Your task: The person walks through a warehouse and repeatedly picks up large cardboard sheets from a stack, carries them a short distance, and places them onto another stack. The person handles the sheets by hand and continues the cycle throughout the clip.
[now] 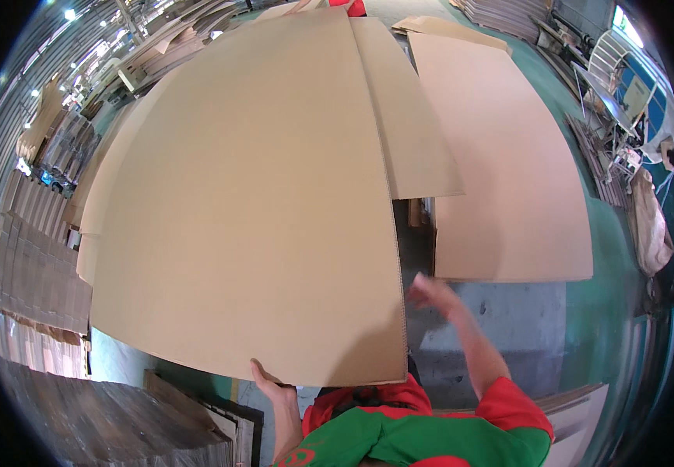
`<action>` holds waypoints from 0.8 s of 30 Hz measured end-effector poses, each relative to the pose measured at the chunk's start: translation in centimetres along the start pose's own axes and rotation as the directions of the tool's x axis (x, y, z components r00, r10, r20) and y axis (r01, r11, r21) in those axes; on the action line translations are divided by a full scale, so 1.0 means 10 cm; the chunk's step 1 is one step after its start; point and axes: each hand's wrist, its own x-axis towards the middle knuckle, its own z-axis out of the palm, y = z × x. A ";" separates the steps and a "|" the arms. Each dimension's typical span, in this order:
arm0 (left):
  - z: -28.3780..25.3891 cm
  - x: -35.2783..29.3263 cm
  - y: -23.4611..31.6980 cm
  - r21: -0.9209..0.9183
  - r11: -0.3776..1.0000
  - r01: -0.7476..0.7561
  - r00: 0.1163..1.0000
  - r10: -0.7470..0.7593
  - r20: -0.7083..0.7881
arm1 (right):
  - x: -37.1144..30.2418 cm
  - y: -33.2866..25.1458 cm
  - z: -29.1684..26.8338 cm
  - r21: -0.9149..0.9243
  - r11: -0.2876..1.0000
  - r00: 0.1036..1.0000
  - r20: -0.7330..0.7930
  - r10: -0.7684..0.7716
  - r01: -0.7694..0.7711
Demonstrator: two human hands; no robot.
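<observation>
A large brown cardboard sheet [251, 202] stretches out in front of me, its near edge close to my body. My left hand [276, 391] grips that near edge, thumb on top and fingers hidden beneath. Just off the sheet's right edge is my right hand [433, 294], slightly blurred, its fingers apart and nothing held in them. A narrower cardboard flap or sheet [411, 117] shows along the right side of the large one; I cannot tell whether they are joined.
On the right lies a stack topped by a pinkish-brown cardboard sheet [508, 163]. Cardboard stacks [37, 265] stand at left, with a dark stack [111, 420] at lower left. Another person's red sleeve [356, 8] shows at the far end. Metal equipment [625, 101] stands at far right.
</observation>
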 end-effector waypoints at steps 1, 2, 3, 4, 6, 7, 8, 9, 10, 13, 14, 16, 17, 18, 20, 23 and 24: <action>-0.04 0.03 0.01 0.000 1.000 -0.001 1.000 0.001 0.009 | 0.24 -0.12 -0.31 -0.104 0.994 0.985 -0.165 -0.041 0.024; -0.10 0.05 0.03 -0.020 0.999 0.043 0.996 -0.041 0.080 | 0.42 -0.22 -0.63 -0.151 0.987 0.939 -0.328 -0.101 0.053; -0.14 0.06 0.03 -0.005 1.000 0.005 1.000 -0.005 -0.003 | 0.65 -0.35 -0.95 -0.246 0.968 0.859 -0.482 -0.172 0.056; -0.20 0.06 0.02 -0.011 1.000 0.001 1.000 -0.001 -0.010 | 0.90 -0.48 -1.20 -0.320 0.947 0.744 -0.630 -0.223 0.013; -0.27 0.02 -0.05 0.035 0.992 -0.118 0.992 0.119 -0.032 | 1.31 -0.75 -1.70 -0.513 0.846 0.606 -0.722 -0.333 -0.147; -0.29 -0.03 -0.11 0.036 0.998 -0.056 0.998 0.057 -0.017 | 1.50 -0.80 -1.83 -0.600 0.775 0.563 -0.718 -0.410 -0.200; -0.30 -0.08 -0.18 0.029 0.998 -0.050 0.998 0.051 -0.035 | 1.66 -0.84 -1.94 -0.662 0.694 0.515 -0.715 -0.473 -0.282; -0.29 -0.13 -0.30 0.098 0.993 -0.062 0.998 0.065 -0.024 | 1.82 -0.88 -2.00 -0.681 0.604 0.471 -0.728 -0.498 -0.413; -0.26 -0.17 -0.38 0.133 0.989 -0.066 0.997 0.071 -0.033 | 1.98 -0.94 -2.07 -0.540 0.840 0.656 -0.654 -0.378 -0.054; -0.10 -0.30 -0.47 0.253 0.967 -0.040 0.990 0.072 -0.120 | 2.16 -0.89 -2.12 0.241 0.939 0.928 -0.337 -0.157 0.246; -0.01 -0.32 -0.49 0.259 0.965 -0.028 0.988 0.066 -0.139 | 2.20 -0.90 -2.14 0.236 0.926 0.899 -0.398 -0.184 0.294; 0.19 -0.40 -0.44 0.300 0.954 -0.026 0.993 0.058 -0.099 | 2.22 -0.93 -2.18 0.197 0.911 0.879 -0.399 -0.262 0.361; 0.33 -0.43 -0.38 0.307 0.951 -0.047 0.998 0.057 -0.024 | 2.22 -0.98 -2.21 0.177 0.901 0.883 -0.340 -0.322 0.397; 0.46 -0.51 -0.31 0.267 0.956 -0.118 0.992 0.128 -0.020 | 2.22 -1.03 -2.21 0.145 0.900 0.877 -0.332 -0.347 0.411; 0.72 -0.60 -0.03 0.310 0.941 -0.134 0.980 0.171 -0.098 | 2.23 -1.11 -2.14 0.163 0.900 0.878 -0.344 -0.333 0.405; 1.03 -0.73 0.52 0.375 0.925 -0.069 0.909 0.213 -0.359 | 2.24 -1.10 -1.76 0.208 0.889 0.862 -0.407 -0.302 0.409; 1.11 -0.64 0.89 0.437 0.898 -0.056 0.915 0.221 -0.337 | 2.26 -1.07 -1.55 0.256 0.872 0.855 -0.436 -0.282 0.418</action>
